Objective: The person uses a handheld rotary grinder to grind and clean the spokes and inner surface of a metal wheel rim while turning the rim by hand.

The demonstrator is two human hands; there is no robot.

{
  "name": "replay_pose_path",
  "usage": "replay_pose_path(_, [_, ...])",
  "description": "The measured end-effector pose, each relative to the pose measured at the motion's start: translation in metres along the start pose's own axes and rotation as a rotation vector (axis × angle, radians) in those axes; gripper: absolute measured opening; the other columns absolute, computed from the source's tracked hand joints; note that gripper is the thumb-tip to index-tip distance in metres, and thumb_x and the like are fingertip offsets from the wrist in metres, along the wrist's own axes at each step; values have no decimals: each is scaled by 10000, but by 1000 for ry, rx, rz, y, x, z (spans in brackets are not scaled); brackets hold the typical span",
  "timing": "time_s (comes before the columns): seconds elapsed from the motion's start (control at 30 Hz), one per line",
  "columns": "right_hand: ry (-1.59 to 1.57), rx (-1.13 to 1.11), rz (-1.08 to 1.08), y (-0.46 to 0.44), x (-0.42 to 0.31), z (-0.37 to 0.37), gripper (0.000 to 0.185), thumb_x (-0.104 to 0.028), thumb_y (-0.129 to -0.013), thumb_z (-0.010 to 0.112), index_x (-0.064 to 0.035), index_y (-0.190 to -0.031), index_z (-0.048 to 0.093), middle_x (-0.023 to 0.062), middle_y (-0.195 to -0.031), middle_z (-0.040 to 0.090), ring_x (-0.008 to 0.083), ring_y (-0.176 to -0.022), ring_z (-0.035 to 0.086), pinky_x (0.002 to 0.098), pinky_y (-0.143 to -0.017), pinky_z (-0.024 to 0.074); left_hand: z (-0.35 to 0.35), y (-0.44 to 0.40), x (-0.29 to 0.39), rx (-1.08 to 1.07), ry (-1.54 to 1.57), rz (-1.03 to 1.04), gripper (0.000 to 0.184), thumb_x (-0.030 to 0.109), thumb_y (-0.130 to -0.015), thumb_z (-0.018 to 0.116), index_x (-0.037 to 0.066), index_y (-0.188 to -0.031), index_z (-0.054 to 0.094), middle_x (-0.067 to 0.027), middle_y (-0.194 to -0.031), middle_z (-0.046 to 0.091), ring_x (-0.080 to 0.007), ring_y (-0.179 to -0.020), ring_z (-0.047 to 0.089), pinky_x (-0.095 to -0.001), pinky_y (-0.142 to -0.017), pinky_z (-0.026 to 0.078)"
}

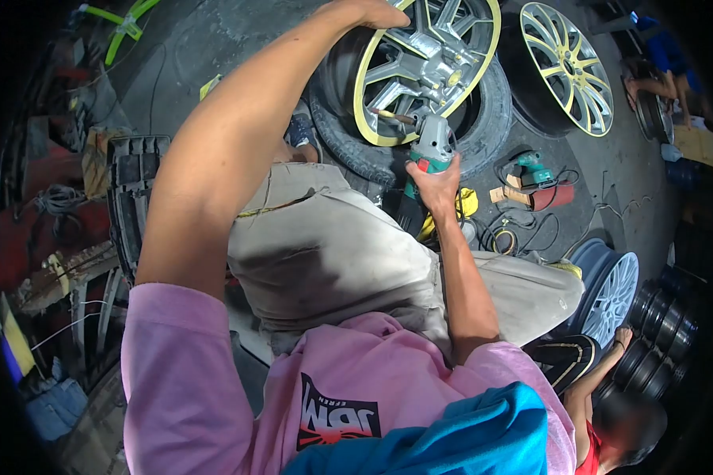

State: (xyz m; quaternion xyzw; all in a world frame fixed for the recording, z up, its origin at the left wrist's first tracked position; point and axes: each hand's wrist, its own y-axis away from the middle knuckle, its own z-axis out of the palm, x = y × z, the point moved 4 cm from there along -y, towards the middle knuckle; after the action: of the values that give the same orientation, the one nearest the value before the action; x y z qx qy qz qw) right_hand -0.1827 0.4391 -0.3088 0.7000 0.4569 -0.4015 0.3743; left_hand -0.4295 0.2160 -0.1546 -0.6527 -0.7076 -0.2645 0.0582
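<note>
My right hand (436,186) is wrapped round the body of a green and grey angle grinder (433,141). From its head a thin shaft with a pale, narrow tip (394,116) points left against the lower spokes of an alloy wheel rim (408,65). That rim has bare silver spokes and a yellowish lip, and leans tilted on a tyre (491,119) lying on the floor. At the top edge of the view, my left hand (376,13) grips the upper left edge of the rim; some of its fingers are hidden behind it.
Another rim (566,70) with yellowish spokes stands to the right. A second green power tool (533,168), a red cylinder (552,196) and coiled cords (507,233) lie on the floor. A silver rim (612,297) is beside another person (590,396) at lower right. Scrap parts fill the left.
</note>
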Motion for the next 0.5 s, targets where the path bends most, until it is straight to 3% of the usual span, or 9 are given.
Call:
replay_pose_path(0.37, [-12,8,-26,2,-2,4,769,-241,-642,910,41,-1214,480,180,-1057,661,242,-935,647,377,-852,533,2,-1,-3,9,-61,50,1292,575,-735,734,-48,-1610,16,-340,-1648,148,-426,-1547,196,-446,-1248,262])
replay_pose_path(0.5, [-15,113,-58,-12,-5,2,764,-230,-643,905,45,-1213,477,171,-1040,654,236,-920,640,373,-844,530,1,7,3,-5,-47,60,1313,563,-723,764,-41,-1612,10,-345,-1650,125,-431,-1548,184,-456,-1250,254])
